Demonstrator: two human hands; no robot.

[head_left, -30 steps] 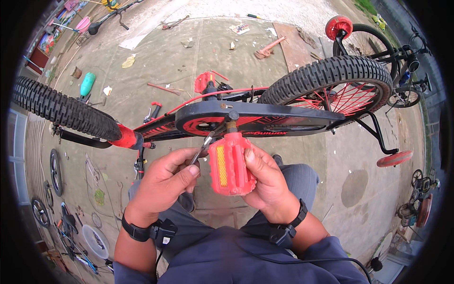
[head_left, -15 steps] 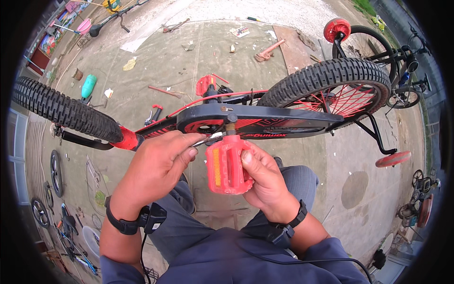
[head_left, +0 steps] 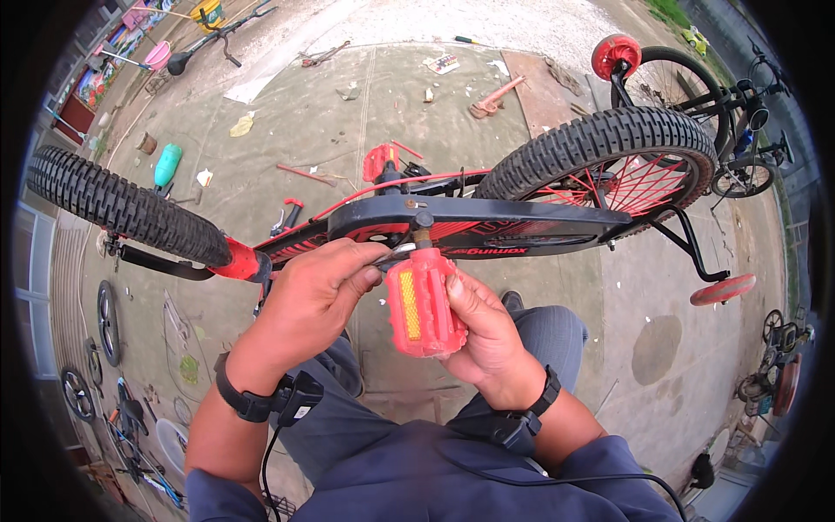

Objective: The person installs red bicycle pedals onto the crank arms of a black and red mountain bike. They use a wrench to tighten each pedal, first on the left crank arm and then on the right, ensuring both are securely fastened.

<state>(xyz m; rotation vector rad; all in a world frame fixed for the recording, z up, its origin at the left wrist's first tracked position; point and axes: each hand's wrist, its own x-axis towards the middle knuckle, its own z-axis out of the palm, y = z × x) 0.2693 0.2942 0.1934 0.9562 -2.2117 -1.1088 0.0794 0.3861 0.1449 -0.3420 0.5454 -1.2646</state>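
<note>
A child's bicycle lies before me, its black chain guard [head_left: 522,210] spanning the middle. At the end of the crank, a red pedal [head_left: 426,324] with a yellow reflector points toward me. My right hand [head_left: 491,344] is closed on the pedal's right side, thumb on top. My left hand [head_left: 317,291] pinches a silver wrench [head_left: 404,250], whose end meets the pedal's spindle [head_left: 422,233]. Most of the wrench is hidden by my fingers. Beyond the frame shows the other red pedal [head_left: 380,162].
The knobbly front tyre [head_left: 122,204] is at left, the rear tyre [head_left: 600,143] at right, with a training wheel [head_left: 724,290] below it. On the ground lie a red pipe wrench [head_left: 496,97] and a green bottle [head_left: 168,163]. More bicycles [head_left: 748,113] stand at right.
The pedal has turned a little on its spindle and shifted slightly right. My left hand and the wrench have moved slightly right with it; my right hand keeps its hold.
</note>
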